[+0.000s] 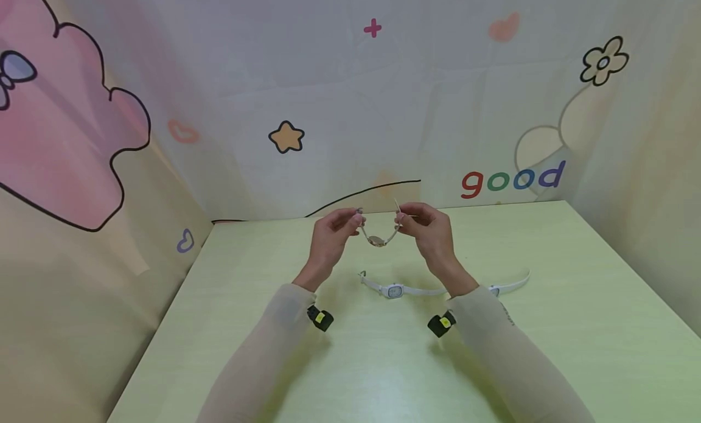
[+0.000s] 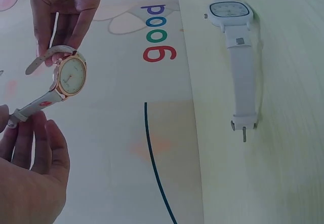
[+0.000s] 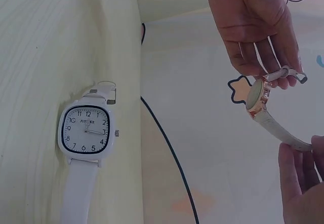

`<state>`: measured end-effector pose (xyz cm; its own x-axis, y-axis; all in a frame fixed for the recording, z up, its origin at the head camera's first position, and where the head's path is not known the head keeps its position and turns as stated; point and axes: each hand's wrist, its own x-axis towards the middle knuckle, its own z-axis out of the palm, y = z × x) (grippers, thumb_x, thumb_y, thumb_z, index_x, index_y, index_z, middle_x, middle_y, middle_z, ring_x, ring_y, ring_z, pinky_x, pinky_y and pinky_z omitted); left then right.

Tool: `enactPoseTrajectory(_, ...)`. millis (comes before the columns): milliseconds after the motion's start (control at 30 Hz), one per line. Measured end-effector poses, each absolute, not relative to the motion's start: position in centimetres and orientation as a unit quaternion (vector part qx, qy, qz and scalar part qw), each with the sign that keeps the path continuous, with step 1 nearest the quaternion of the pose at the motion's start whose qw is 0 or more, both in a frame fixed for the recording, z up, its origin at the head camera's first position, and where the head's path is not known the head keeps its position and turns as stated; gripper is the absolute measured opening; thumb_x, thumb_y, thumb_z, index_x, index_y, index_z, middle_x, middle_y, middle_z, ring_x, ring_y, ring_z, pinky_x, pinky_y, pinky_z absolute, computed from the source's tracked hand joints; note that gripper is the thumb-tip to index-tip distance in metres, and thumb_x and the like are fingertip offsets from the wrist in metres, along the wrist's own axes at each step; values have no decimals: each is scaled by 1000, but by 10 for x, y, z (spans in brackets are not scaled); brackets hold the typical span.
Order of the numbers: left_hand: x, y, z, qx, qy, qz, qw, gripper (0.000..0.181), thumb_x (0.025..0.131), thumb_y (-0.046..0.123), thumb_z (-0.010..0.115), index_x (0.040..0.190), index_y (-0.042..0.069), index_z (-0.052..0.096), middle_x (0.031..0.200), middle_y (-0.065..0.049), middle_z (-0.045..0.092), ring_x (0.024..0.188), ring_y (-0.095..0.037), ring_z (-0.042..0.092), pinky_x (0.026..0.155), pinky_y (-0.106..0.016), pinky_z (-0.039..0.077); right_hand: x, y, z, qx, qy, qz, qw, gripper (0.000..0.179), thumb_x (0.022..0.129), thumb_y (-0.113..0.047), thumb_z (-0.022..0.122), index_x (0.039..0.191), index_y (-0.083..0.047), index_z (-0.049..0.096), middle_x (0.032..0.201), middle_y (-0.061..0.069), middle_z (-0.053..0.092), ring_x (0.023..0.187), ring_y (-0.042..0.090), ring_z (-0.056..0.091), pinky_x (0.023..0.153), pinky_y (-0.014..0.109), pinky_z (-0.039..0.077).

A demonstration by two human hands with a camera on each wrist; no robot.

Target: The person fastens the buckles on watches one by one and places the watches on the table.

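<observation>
A wristwatch (image 2: 71, 77) with a rose-gold case and pale strap hangs in a U between both hands, above the table. My left hand (image 1: 330, 235) pinches the buckle end of its strap between thumb and fingers. The tapered free end of the strap is pinched by my right hand (image 1: 434, 229). In the left wrist view the pale dial faces the camera, and a small red mark shows on the strap. Beneath the hands, a white square-cased watch (image 1: 395, 291) lies stretched out on the table; its black-ringed dial (image 3: 86, 130) shows in the right wrist view.
Another white watch (image 1: 510, 285) lies to the right, partly covered by the right forearm. The pale yellow-green table (image 1: 246, 350) meets a printed cloth backdrop (image 1: 339, 94) at its far edge. Cloth also hangs along the left and right sides.
</observation>
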<state>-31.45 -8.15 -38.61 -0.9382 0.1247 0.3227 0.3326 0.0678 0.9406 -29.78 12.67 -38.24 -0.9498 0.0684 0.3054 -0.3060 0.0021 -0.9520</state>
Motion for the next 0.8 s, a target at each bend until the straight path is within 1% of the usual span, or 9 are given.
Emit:
enactPoseTrajectory(100,-314,-80,-384,-165,-720,-670,72,30,95,23,65,119,5,68,110,-16,72,97,-15,69,87,-31,58,-297,127,-381,90,-700,697,130,27,93,-15,68,117,0,66,94,-6,69,83,7,70,81,22,58)
enactPoseTrajectory(200,-314,-78,-383,-169,-721,-668,72,29,95,23,66,118,5,68,109,-15,73,94,-12,70,86,-29,58,-296,128,-379,98,-707,689,127,29,93,-17,69,115,1,67,92,-8,69,81,8,70,81,21,58)
enactPoseTrajectory(333,-313,-75,-381,-175,-724,-663,78,28,95,24,66,116,7,69,109,-13,73,94,-11,69,89,-32,57,-295,129,-376,107,-719,675,125,30,92,-19,71,114,1,68,90,-9,69,81,11,70,80,21,57)
enactPoseTrajectory(400,-313,-74,-380,-177,-722,-664,80,27,95,24,66,116,8,69,110,-13,72,94,-11,69,91,-37,57,-294,129,-374,108,-729,663,127,29,92,-20,71,113,-1,69,91,-7,70,81,11,69,80,20,57)
enactPoseTrajectory(467,-313,-72,-379,-177,-719,-667,81,26,95,24,67,116,8,69,111,-13,72,94,-11,68,92,-38,56,-293,128,-373,108,-742,649,128,27,91,-22,71,111,-3,71,95,0,72,82,10,69,80,19,56)
enactPoseTrajectory(600,-313,-70,-378,-173,-714,-674,78,26,94,23,67,115,7,70,113,-12,71,93,-9,68,90,-33,57,-291,128,-372,116,-766,618,135,25,91,-23,71,109,-6,73,104,13,72,88,8,67,84,22,54)
enactPoseTrajectory(667,-313,-69,-378,-172,-716,-672,76,26,94,23,67,115,8,70,111,-12,71,93,-10,67,90,-31,56,-290,127,-372,123,-773,607,138,25,92,-23,71,109,-6,73,107,15,71,92,9,66,86,24,53)
enactPoseTrajectory(800,-311,-68,-378,-169,-723,-667,70,27,94,25,67,116,10,71,111,-9,71,94,-12,67,92,-32,55,-287,125,-372,130,-780,595,142,25,92,-23,70,110,-7,73,109,13,72,96,9,65,87,26,52)
